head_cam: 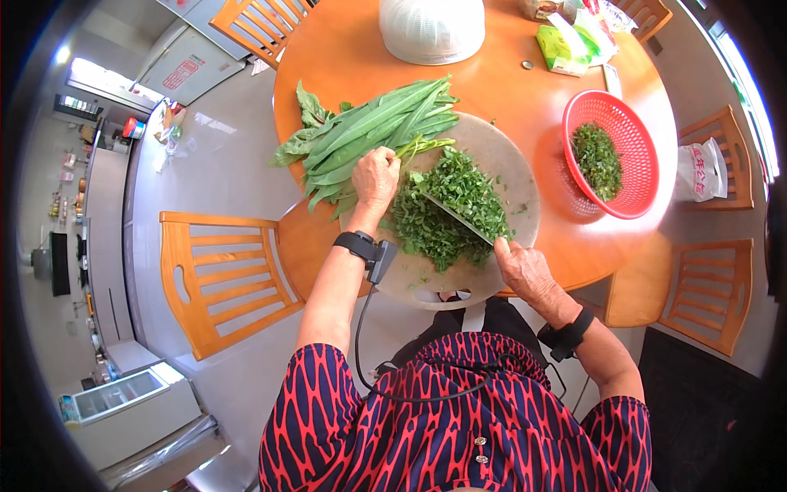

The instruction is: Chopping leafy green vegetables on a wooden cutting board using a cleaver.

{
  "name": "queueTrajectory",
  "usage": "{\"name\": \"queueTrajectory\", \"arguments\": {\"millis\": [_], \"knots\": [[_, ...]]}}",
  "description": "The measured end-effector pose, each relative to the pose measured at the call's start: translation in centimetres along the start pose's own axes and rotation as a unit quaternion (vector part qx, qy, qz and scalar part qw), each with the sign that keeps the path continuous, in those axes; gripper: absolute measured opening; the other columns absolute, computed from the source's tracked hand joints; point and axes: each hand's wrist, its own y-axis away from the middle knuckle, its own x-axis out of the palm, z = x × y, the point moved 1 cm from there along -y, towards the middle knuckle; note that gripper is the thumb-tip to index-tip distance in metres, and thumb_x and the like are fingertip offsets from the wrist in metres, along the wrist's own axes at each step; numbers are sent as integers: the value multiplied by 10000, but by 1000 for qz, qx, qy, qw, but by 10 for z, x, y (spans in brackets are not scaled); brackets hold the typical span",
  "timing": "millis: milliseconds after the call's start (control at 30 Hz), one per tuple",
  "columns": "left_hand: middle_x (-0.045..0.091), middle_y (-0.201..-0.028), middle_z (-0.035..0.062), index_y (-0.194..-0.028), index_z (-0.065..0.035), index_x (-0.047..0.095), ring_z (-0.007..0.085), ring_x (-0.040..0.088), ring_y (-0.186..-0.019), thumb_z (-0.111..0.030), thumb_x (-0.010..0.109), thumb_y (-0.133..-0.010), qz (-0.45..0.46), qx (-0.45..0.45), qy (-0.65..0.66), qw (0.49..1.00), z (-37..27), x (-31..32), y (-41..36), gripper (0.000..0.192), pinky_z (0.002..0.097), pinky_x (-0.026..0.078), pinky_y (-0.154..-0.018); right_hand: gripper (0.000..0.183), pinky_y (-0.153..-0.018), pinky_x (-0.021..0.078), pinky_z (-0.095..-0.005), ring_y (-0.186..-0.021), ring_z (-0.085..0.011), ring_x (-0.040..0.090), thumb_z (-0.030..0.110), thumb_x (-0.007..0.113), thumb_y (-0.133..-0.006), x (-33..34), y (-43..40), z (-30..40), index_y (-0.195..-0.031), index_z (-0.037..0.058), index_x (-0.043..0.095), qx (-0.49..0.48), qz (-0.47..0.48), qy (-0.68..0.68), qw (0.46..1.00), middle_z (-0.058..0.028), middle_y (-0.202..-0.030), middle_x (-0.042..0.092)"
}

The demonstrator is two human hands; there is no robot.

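A round cutting board (519, 184) lies over the table's near edge, with a heap of chopped leafy greens (458, 172) on it. My right hand (525, 267) grips the handle of a kitchen knife (458, 216), whose blade is partly sunk in the heap. At the heap's left edge, the curled fingers of my left hand (376, 178) pinch some thin yellow-green stems (427, 146). Just beyond that hand lies a bunch of long whole leaves (375, 126), partly overlapping the board. The tips of my left fingers are hidden.
A red plastic colander (642, 157) with chopped greens (596, 161) stands right on the round wooden table (332, 49). Farther back are a white dome-shaped cover (432, 31) and a green tissue pack (562, 52). Wooden chairs (227, 280) surround the table. A cable (358, 344) hangs from my left wrist.
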Motion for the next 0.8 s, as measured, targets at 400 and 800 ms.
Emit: {"name": "queueTrajectory", "arguments": {"millis": [400, 800], "knots": [[606, -1009, 107, -928, -47, 664, 295, 562, -967, -140, 675, -796, 62, 121, 138, 981, -23, -4, 65, 161, 366, 451, -856, 139, -508, 491, -478, -609, -381, 615, 60, 516, -802, 14, -1, -12, -894, 38, 414, 43, -52, -94, 993, -173, -680, 586], [600, -933, 117, -837, -14, 587, 318, 580, -872, 48, 625, -739, -83, 72, 162, 981, -54, 6, 120, 122, 386, 482, -734, 111, -520, 490, -477, -587, -387, 607, 35, 503, -788, -2, -25, 9, -863, 28, 421, 9, -22, -69, 997, -194, -635, 583]]}}
